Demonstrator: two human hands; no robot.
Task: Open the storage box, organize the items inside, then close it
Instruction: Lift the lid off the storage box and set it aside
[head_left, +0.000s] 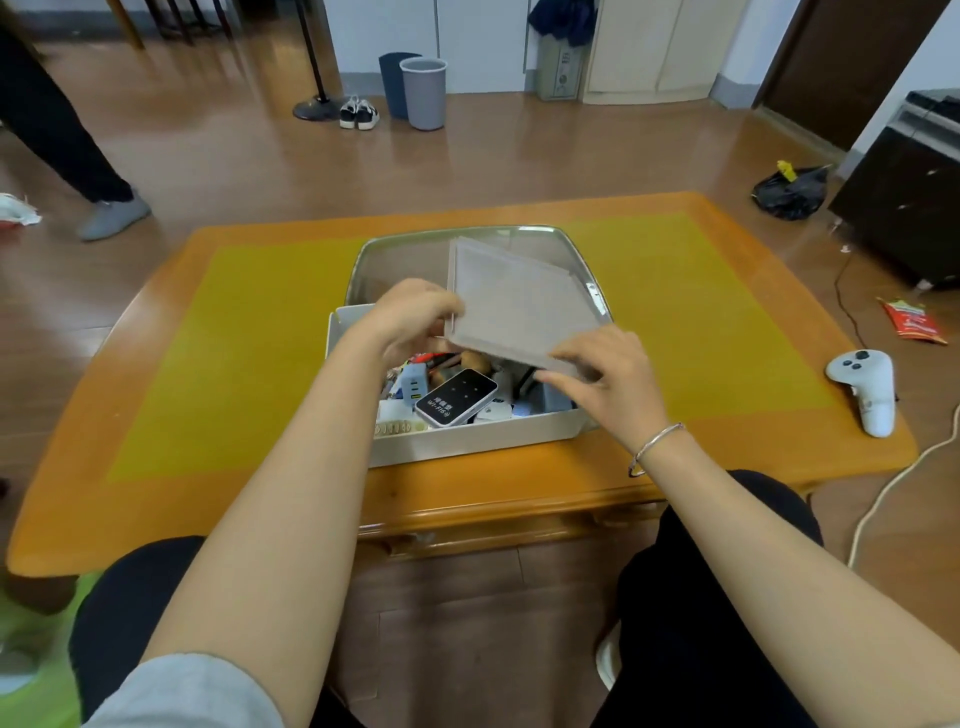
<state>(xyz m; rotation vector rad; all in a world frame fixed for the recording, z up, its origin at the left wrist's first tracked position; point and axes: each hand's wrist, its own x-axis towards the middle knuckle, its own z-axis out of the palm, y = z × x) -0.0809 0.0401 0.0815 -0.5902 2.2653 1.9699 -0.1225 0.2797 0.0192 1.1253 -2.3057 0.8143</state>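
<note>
Both hands are holding a flat grey tray (519, 304) tilted above the open white storage box (467, 441), which is sitting mid-surface (234, 364). The left hand (410, 317) is pinching the tray's left edge; the right hand (602, 374) is gripping its near corner (a power bank (457, 397) is lying inside the box).

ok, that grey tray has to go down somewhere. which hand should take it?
Left, probably. The left hand grips the grey tray along its side edge, the firmer hold. The right hand only pinches the near corner, so it is freer to let go and sort the storage box.
</note>
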